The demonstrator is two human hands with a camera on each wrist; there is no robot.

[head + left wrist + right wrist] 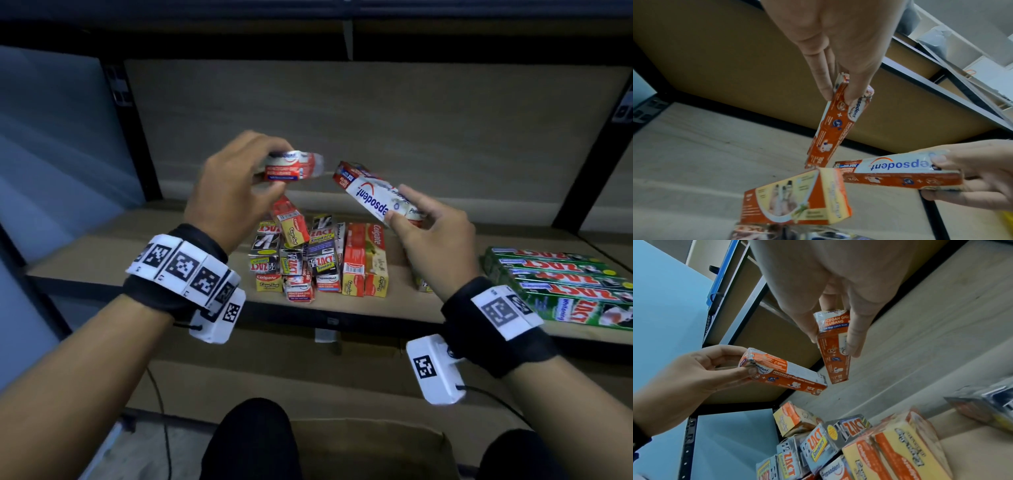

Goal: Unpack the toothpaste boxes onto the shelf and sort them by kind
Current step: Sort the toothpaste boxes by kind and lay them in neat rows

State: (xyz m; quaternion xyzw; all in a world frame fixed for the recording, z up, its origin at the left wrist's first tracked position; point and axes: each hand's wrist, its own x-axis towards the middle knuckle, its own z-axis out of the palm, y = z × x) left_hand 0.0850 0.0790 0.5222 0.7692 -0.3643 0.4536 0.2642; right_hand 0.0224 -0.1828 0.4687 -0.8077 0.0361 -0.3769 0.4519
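Note:
My left hand (267, 173) is raised above the shelf and pinches one end of a red and white Pepsodent box (294, 167), which hangs down from the fingers (827, 91) in the left wrist view. My right hand (409, 209) grips a second Pepsodent box (371, 193), tilted with its far end toward the first box. The two boxes are close together but apart. Below them a mixed pile (318, 257) of Colgate, Zact and Pepsodent boxes stands on the wooden shelf (137, 253). One Colgate box (289, 221) leans on top of the pile.
A row of long green Zact boxes (565, 284) lies flat at the shelf's right end. Black uprights (137, 137) frame the bay, and the board of the shelf above (715, 48) is overhead. An open cardboard box (359, 445) sits between my knees.

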